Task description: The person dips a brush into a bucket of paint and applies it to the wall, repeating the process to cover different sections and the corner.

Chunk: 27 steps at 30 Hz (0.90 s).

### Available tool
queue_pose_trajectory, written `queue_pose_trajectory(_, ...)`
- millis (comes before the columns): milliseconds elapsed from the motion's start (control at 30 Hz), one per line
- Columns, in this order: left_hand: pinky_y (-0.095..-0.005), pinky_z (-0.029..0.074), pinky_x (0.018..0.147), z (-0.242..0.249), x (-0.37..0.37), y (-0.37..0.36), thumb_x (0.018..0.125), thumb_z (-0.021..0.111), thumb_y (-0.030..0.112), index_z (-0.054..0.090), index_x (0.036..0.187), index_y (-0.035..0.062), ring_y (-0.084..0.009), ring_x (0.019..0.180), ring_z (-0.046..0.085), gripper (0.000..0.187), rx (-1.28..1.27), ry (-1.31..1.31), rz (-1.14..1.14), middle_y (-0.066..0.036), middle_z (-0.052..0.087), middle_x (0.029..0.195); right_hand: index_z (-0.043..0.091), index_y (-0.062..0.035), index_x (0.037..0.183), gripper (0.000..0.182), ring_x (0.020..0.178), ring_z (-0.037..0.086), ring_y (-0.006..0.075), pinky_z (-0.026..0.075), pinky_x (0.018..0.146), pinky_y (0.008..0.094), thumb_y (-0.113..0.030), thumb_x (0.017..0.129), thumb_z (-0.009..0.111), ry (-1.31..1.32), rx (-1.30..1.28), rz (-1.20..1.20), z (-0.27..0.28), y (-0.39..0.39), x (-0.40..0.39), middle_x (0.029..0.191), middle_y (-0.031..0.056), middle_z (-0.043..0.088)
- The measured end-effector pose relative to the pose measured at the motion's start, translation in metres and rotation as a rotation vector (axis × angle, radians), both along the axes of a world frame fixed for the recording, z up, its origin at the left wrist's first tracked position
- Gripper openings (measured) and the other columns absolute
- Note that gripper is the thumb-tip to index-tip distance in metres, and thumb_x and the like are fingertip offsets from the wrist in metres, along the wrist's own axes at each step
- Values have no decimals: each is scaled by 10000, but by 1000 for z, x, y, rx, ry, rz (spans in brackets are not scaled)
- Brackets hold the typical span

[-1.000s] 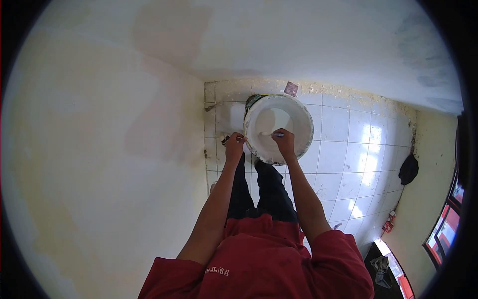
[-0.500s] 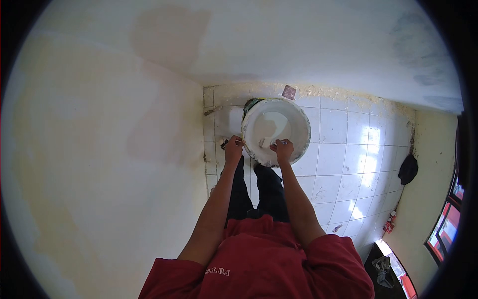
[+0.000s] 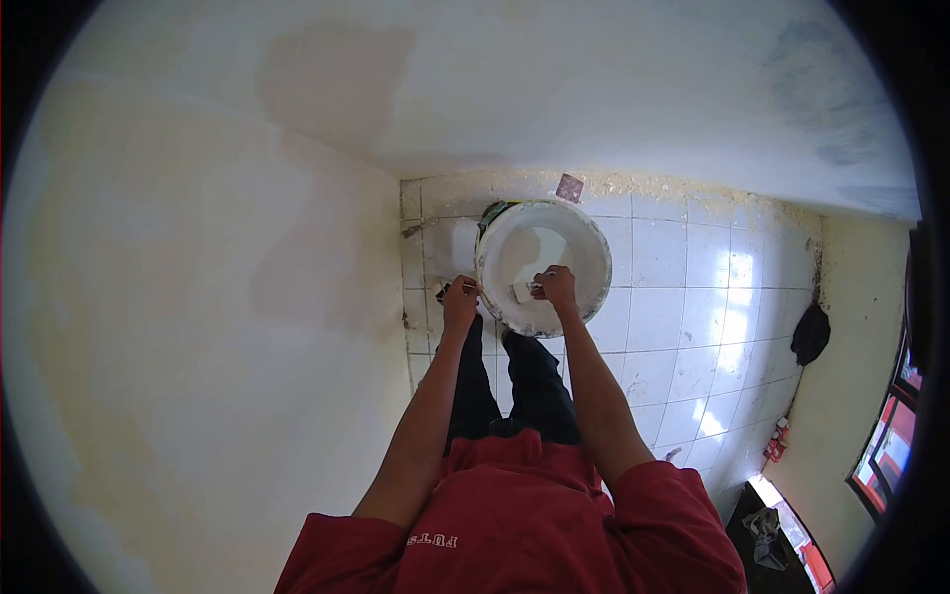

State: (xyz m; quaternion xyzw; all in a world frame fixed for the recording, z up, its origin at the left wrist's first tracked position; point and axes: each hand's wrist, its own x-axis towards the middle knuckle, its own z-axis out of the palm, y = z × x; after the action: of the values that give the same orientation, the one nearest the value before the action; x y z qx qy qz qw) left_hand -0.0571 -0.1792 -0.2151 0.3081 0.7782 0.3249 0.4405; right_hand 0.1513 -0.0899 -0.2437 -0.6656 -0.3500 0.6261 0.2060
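Note:
A big whitish bucket (image 3: 597, 247) with a smeared rim stands on the floor, pale liquid-looking material (image 3: 539, 247) in its bottom. My right hand (image 3: 556, 286) is over the bucket, its fingers closed on the handle of a flat, pale-ended tool (image 3: 522, 292) that looks like a putty knife or brush. Beside the bucket's left rim is my left hand (image 3: 462, 299), fingers closed around a small tool with dark and pale parts (image 3: 440, 291). Its kind is too small to make out.
Walls with stained patches (image 3: 336, 84) rise ahead and to the left. A reddish square piece (image 3: 570, 187) lies behind the bucket on the white tiles (image 3: 653, 317). Debris runs along the wall's foot. A black bundle (image 3: 810, 335) lies at right, near a window (image 3: 886, 450).
My right hand has moved slightly left and up inside the bucket with its tool. My left hand stays beside the rim. The view has shifted a little.

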Motion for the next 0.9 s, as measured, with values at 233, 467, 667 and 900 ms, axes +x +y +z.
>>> queue_pose_trajectory(233, -320, 518, 590, -8, -1, -3, 872, 710, 134, 622, 946, 19, -172, 628, 640, 162, 7, -33, 30, -90, 670, 754, 664, 100, 801, 145, 577, 714, 245, 604, 506, 304, -28, 753, 712, 131, -32, -94, 5, -1, 3, 700, 172, 688)
queue_pose_trajectory(467, -315, 542, 594, 6, 0, -2, 874, 709, 123, 620, 937, 8, -182, 639, 655, 159, 5, -11, 11, -102, 673, 759, 728, 0, 798, 143, 744, 720, 268, 573, 725, 348, -63, 684, 787, -193, 510, 323, 39, -13, 19, 795, 159, 719)
queue_pose_trajectory(667, -303, 544, 590, 11, 0, -2, 872, 712, 102, 618, 934, 7, -171, 641, 655, 147, 1, -20, 28, -95, 674, 760, 731, -5, 811, 161, 841, 704, 284, 541, 812, 363, -26, 664, 793, -178, 503, 406, 45, -16, 23, 835, 152, 722)
queue_pose_trajectory(900, -315, 587, 489, 22, 1, 0, 917, 664, 138, 599, 1066, 31, -166, 667, 667, 195, -197, -259, 139, -72, 629, 843, 741, -27, 796, 170, 845, 711, 284, 548, 807, 361, 12, 633, 774, -25, 461, 566, 41, -15, 25, 854, 134, 735)
